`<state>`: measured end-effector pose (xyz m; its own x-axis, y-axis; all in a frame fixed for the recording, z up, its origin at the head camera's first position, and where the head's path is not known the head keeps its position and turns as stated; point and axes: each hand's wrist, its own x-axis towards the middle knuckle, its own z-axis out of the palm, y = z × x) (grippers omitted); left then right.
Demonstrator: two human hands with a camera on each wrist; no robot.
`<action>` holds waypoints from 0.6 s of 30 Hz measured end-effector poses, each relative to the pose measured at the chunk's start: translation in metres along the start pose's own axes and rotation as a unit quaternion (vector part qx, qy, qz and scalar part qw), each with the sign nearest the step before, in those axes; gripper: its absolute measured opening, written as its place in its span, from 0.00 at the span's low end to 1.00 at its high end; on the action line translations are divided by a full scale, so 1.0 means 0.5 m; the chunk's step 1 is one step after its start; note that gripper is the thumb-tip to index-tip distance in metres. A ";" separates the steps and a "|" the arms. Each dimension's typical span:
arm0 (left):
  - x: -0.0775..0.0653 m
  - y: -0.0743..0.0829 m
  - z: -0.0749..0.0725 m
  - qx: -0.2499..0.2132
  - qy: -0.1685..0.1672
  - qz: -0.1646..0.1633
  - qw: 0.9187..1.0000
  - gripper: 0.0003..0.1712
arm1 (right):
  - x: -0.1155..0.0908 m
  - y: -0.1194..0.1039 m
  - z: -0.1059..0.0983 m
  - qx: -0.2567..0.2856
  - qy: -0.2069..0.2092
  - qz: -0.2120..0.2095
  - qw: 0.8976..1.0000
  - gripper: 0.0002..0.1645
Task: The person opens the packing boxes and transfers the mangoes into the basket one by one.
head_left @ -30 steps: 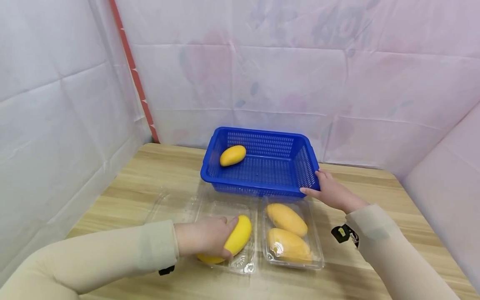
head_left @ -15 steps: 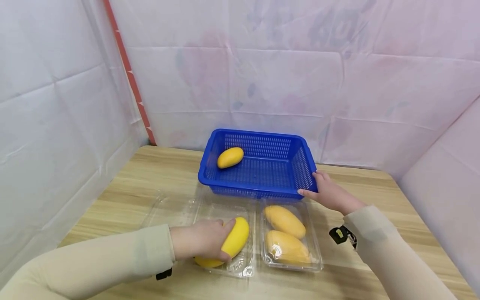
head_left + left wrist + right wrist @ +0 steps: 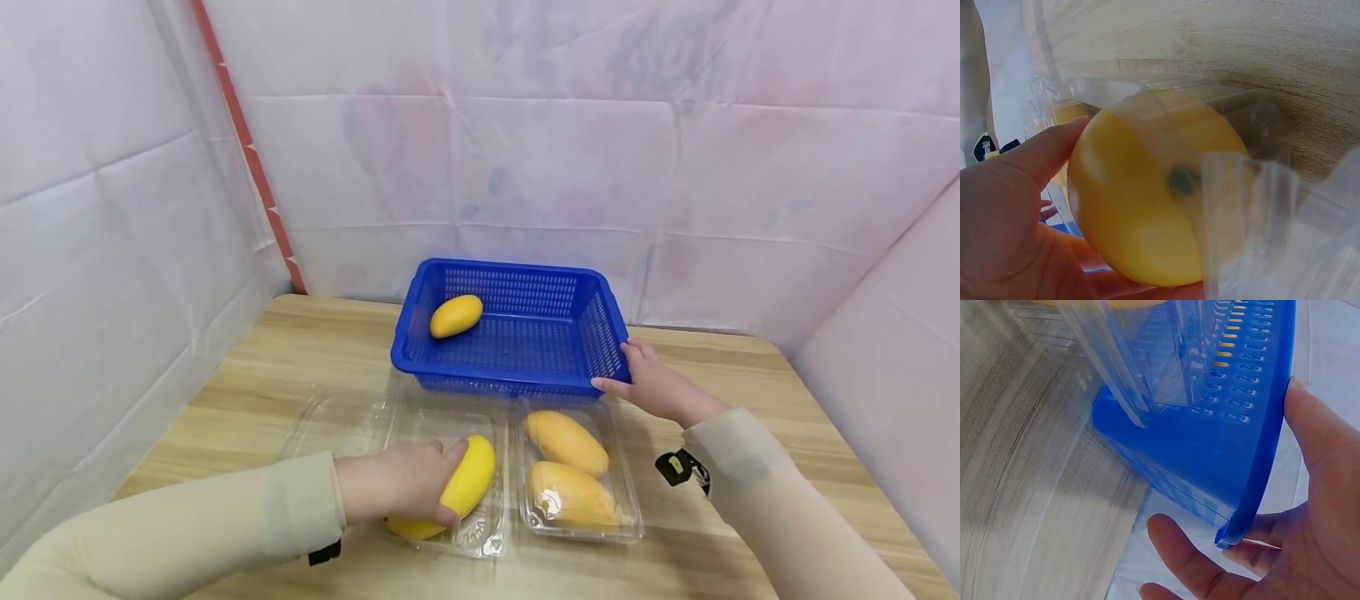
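My left hand [image 3: 405, 483] grips a yellow mango [image 3: 474, 475] in the near half of a clear plastic clamshell box [image 3: 448, 422]. Thumb and fingers lie round the fruit in the left wrist view, where its dark stem end [image 3: 1184, 180] shows behind clear plastic. The box's lid [image 3: 333, 421] is folded open to the left, partly behind my forearm. At the front right corner of a blue plastic basket [image 3: 517, 268], my right hand [image 3: 663, 385] holds the rim, thumb on the front side and fingers round the right side. One mango [image 3: 456, 317] lies inside the basket at the left.
A second clear box [image 3: 634, 500], with its lid down over two mangoes [image 3: 567, 442], stands right of the open one, just in front of the basket. White sheets [image 3: 480, 167] hang behind and at both sides of the wooden table [image 3: 247, 367].
The whole scene shifts slightly left in the head view. Both hands keep their hold, and the mangoes, boxes and basket stay put relative to each other.
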<state>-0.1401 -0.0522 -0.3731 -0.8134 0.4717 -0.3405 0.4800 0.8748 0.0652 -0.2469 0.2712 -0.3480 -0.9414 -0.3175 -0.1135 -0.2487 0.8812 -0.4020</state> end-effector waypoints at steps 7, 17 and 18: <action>-0.004 -0.001 -0.004 -0.008 0.008 0.009 1.000 0.55 | -0.001 -0.004 -0.006 -0.006 0.005 -0.004 1.000 0.59; -0.008 -0.010 -0.007 -0.027 0.006 0.025 0.999 0.55 | 0.000 -0.006 0.001 -0.011 -0.002 0.001 1.000 0.59; -0.008 -0.011 -0.007 -0.027 0.009 0.027 0.999 0.55 | 0.001 -0.007 0.001 -0.010 -0.004 0.002 1.000 0.59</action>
<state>-0.1406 -0.0586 -0.3686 -0.7927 0.5194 -0.3191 0.5048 0.8528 0.1342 -0.2461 0.2679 -0.3473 -0.9408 -0.3164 -0.1216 -0.2496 0.8894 -0.3830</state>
